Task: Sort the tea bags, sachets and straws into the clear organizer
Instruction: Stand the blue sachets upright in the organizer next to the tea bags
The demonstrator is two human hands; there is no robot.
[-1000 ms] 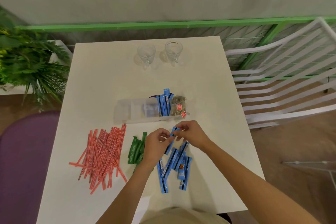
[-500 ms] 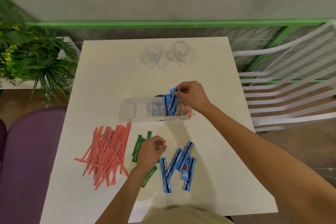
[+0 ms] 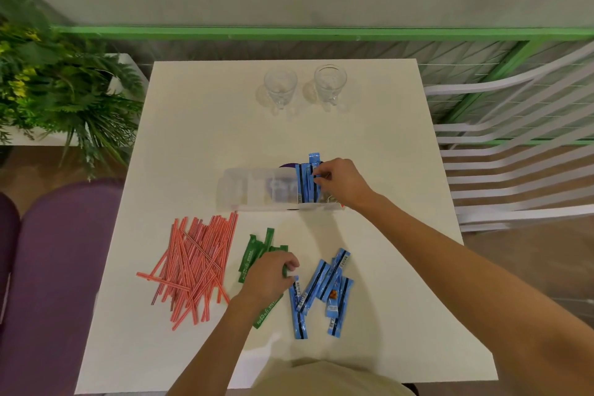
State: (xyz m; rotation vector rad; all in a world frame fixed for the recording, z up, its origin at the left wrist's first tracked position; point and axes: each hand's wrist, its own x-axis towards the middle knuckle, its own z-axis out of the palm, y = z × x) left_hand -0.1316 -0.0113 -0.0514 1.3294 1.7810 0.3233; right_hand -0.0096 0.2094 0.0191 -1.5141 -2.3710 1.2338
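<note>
On the bench (image 3: 199, 138), centre: clear organizer (image 3: 244, 190), long side parallel to the near edge. The right hand (image 3: 340, 183) is over its right end, fingers pinching the upright blue sachets (image 3: 305, 183) standing in a compartment there. The left hand (image 3: 270, 273) rests on the green sachets (image 3: 254, 254) toward the near edge, fingers curled, grip cannot be told; red straws (image 3: 196, 267) are heaped by the left edge, loose blue sachets (image 3: 318, 292) just right of that hand.

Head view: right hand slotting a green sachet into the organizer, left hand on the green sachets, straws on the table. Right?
One slip: the head view shows the right hand at the clear organizer with a blue sachet, not green. The left hand is on the green sachets; the straws lie on the table.
</note>
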